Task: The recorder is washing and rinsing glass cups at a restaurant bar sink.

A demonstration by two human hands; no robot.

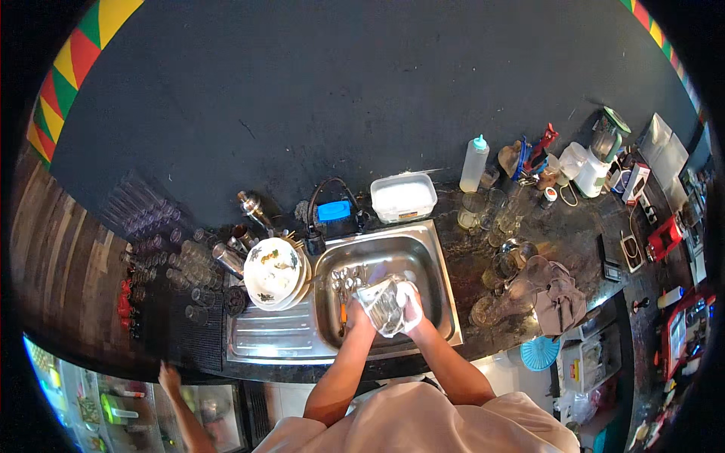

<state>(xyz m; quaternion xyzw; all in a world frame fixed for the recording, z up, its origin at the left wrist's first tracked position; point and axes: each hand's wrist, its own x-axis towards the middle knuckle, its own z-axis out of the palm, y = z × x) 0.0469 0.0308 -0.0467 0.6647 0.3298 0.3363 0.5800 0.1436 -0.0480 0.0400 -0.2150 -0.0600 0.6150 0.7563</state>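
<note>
Over the steel sink both my hands hold a clear glass streaked with white suds. My left hand is closed around its left side. White foam covers much of my right hand, which grips the other side; whether a sponge is under the foam I cannot tell. Beneath, in the basin, lie several spoons and a utensil with an orange handle, left of my hands. A stack of plates and bowls with food scraps on top stands on the ribbed drainboard.
Behind the sink are a faucet, a blue brush and a white tub. Several used glasses and a brown cloth occupy the right counter. Many glasses stand at left. Another person's hand reaches in lower left.
</note>
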